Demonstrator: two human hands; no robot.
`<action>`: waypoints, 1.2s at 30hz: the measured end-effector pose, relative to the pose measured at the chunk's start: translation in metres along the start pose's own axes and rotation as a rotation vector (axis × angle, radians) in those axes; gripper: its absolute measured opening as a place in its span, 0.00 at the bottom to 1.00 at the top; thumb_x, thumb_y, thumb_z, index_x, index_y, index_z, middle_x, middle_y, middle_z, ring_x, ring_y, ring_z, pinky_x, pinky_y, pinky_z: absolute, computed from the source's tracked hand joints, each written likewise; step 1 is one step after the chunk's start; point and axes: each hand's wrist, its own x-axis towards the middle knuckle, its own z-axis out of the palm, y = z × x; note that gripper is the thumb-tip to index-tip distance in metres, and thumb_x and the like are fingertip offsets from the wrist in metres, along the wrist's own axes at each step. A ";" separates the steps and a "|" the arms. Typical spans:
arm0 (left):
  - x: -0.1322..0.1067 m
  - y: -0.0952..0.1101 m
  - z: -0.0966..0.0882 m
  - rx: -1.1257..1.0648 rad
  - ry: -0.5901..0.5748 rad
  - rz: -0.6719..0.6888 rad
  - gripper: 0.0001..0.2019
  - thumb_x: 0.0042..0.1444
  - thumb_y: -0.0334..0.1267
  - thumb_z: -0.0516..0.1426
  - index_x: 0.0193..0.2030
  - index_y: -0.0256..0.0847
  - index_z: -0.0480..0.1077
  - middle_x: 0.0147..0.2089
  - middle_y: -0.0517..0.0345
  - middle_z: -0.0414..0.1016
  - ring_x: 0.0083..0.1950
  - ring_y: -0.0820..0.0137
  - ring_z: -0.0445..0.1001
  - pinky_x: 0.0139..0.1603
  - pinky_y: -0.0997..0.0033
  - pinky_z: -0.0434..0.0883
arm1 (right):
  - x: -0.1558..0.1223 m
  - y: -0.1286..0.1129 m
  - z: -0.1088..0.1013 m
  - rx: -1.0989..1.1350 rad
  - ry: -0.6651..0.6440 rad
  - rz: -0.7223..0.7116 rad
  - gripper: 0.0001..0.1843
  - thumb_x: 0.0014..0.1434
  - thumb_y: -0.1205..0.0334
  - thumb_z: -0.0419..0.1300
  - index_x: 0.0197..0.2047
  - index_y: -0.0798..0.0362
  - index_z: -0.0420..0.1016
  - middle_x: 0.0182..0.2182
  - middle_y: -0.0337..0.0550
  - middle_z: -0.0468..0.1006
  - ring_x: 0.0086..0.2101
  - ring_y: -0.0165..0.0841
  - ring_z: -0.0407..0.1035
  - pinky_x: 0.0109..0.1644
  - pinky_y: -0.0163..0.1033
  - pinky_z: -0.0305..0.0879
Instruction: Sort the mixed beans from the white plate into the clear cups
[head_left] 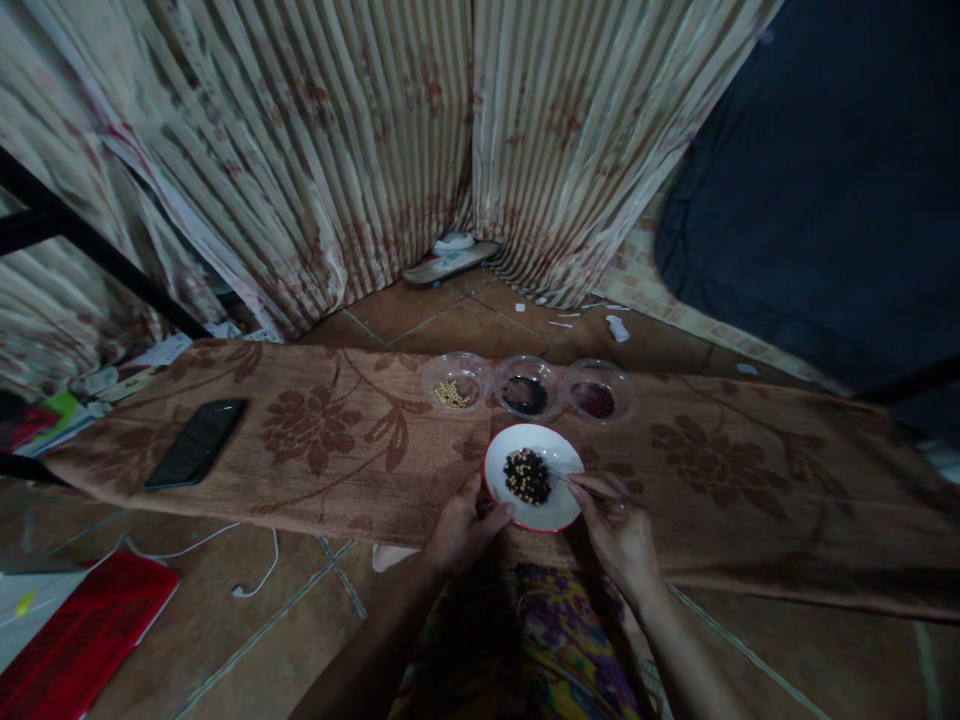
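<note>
A white plate with a red rim lies on a brown flowered cloth and holds a small heap of mixed dark and pale beans. My left hand grips the plate's near left edge, fingers curled. My right hand pinches a thin tool, perhaps tweezers, whose tip points at the heap. Behind the plate stand three clear bowls: one with pale beans, one with black beans, one with dark red beans.
A dark phone lies on the cloth at left. A red book or case and a white cable lie on the tiled floor. Striped curtains hang behind, with a sandal below them. A dark sheet fills the right.
</note>
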 end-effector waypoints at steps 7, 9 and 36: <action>0.000 0.003 0.001 0.011 0.029 -0.006 0.23 0.55 0.39 0.60 0.57 0.39 0.65 0.43 0.56 0.79 0.43 0.65 0.77 0.50 0.67 0.72 | 0.000 -0.001 -0.001 -0.001 -0.008 0.006 0.15 0.60 0.50 0.56 0.38 0.49 0.79 0.38 0.45 0.78 0.41 0.38 0.72 0.44 0.42 0.68; 0.000 0.002 0.001 0.025 0.029 -0.013 0.24 0.55 0.39 0.60 0.58 0.39 0.64 0.42 0.56 0.80 0.43 0.65 0.77 0.50 0.66 0.72 | 0.000 0.000 0.000 -0.005 -0.007 0.000 0.15 0.60 0.50 0.56 0.37 0.49 0.79 0.37 0.45 0.78 0.40 0.37 0.72 0.43 0.41 0.68; 0.001 -0.001 -0.001 0.018 -0.004 0.029 0.25 0.57 0.42 0.58 0.60 0.39 0.62 0.50 0.54 0.78 0.51 0.63 0.75 0.55 0.65 0.69 | 0.053 -0.031 -0.003 0.114 0.249 -0.053 0.13 0.58 0.52 0.58 0.35 0.52 0.79 0.36 0.46 0.79 0.39 0.37 0.73 0.44 0.42 0.69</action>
